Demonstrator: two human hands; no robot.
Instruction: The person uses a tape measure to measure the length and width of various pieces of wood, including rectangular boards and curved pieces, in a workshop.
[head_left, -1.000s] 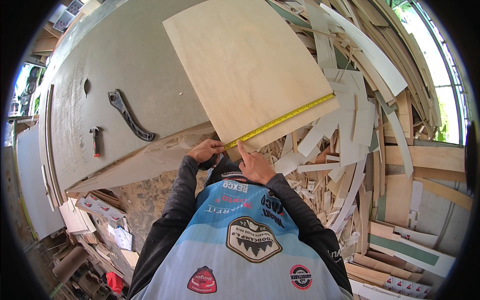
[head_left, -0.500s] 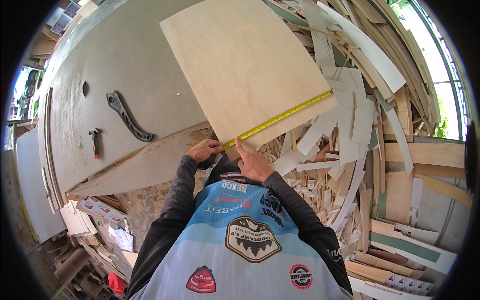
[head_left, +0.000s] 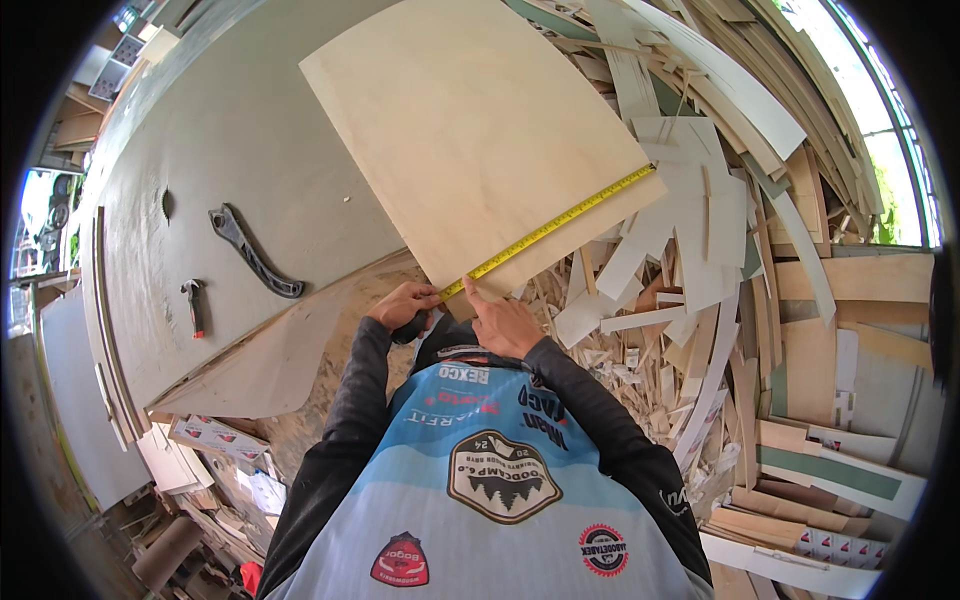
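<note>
A pale plywood sheet (head_left: pixel 480 140) overhangs the near edge of the worktable. Across it, close to its near edge, runs a yellow tape measure (head_left: pixel 550 231), drawn out from the near left corner to the right edge. My left hand (head_left: pixel 405 304) is closed on the tape measure at that near corner, pinching the blade, with the dark case partly hidden beneath the palm. Beside it, my right hand (head_left: pixel 508 323) presses its stretched index finger on the blade at the sheet's edge. The other right fingers are bent, and nothing shows in them.
On the grey worktable (head_left: pixel 270 130) left of the sheet lie a black curved tool (head_left: pixel 252 253), a small cutter-like tool with a red end (head_left: pixel 194 308) and a small dark leaf-shaped piece (head_left: pixel 167 206). Offcuts (head_left: pixel 690 215) heap up along the right, beside stacked boards (head_left: pixel 850 290).
The table, sheet and tools have shifted slightly in the picture as the view moved. Both hands keep their places on the tape measure, with the right index finger still on the blade.
</note>
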